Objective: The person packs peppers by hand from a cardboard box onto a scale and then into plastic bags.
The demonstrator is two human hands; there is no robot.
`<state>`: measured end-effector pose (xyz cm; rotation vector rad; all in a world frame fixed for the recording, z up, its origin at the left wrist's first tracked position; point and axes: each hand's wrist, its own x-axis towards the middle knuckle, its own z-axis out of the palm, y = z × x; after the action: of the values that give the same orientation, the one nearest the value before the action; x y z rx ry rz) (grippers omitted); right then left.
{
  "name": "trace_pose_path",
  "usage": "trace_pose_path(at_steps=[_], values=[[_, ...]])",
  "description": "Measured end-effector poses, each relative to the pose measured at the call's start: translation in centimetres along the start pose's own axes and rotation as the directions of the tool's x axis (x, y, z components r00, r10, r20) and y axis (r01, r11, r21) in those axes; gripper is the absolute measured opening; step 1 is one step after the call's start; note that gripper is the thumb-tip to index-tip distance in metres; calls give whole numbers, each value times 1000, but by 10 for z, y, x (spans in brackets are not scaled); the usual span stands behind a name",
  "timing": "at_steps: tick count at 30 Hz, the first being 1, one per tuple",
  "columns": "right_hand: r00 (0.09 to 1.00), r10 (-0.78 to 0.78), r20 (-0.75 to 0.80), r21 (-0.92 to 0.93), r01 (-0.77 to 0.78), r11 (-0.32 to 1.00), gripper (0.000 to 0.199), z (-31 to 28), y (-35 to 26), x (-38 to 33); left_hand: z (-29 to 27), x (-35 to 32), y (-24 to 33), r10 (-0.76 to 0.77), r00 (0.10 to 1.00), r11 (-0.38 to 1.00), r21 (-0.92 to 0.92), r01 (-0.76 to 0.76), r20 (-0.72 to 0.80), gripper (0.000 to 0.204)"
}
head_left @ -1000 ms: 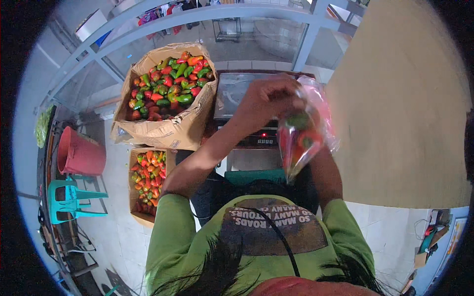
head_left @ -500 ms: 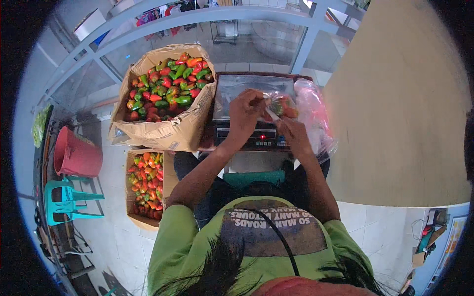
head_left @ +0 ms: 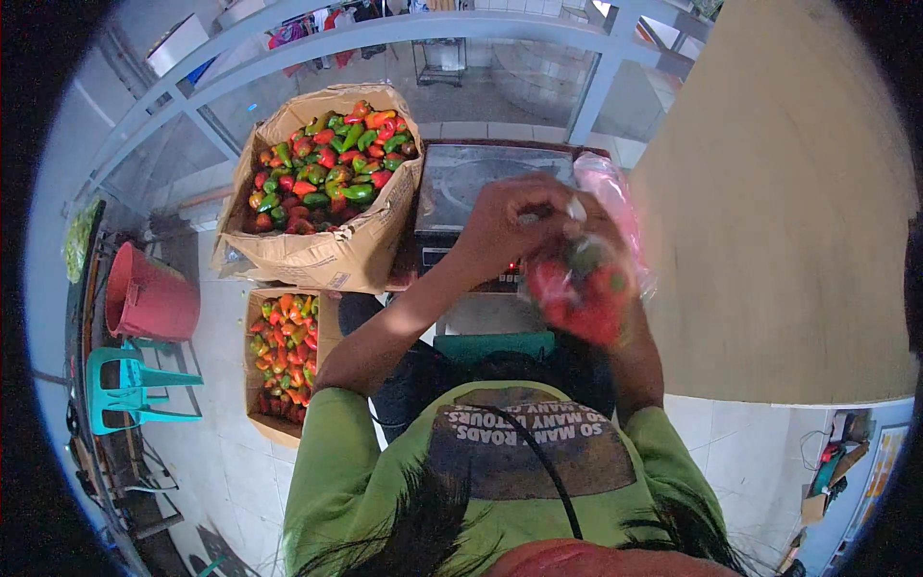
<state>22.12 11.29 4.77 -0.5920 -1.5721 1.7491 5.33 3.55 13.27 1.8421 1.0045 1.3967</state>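
A clear plastic bag of red and green peppers (head_left: pixel 582 293) hangs in front of the weighing scale (head_left: pixel 454 188), smeared by motion. At the bag's gathered neck, my left hand (head_left: pixel 510 216) is closed with its fingers pinched together. My right hand (head_left: pixel 604 219) is closed round the neck from the other side, partly hidden behind the bag. A whitish twisted end of plastic sticks up between the two hands.
Left of the scale stands a large cardboard box of peppers (head_left: pixel 322 260), with a smaller box of peppers (head_left: pixel 252 361) below it. Pink and clear plastic bags (head_left: pixel 611 178) lie at the scale's right. A beige panel (head_left: pixel 769 240) rises on the right. A red bin (head_left: pixel 159 298) and turquoise chair (head_left: pixel 115 389) stand far left.
The bag of peppers has come off the scale top toward me and to the right, and now hangs from my hands. Both hands have shifted right and drawn close together at its neck.
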Motion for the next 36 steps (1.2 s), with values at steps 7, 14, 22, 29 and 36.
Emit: trace_pose_path(at_steps=[7,14,22,29,36], values=[[910,-212,356,820,-195,538,43,66,48,20,2,-14,-42,-367,865,927,-213,308,-344,10],[963,259,77,660,-244,711,25,75,29,-24,21,-32,-70,-387,772,920,-265,288,-504,9],[835,-534,130,-910,315,271,12,32,-42,-15,9,-32,-47,-20,965,979,190,72,-262,15],[915,-260,309,-573,397,717,20,8,-69,4,-2,-15,-7,-33,999,993,111,36,-30,13],[924,-382,-1,-19,382,924,26,23,40,-5,11,-9,-19,-245,954,953,-224,204,-172,9]])
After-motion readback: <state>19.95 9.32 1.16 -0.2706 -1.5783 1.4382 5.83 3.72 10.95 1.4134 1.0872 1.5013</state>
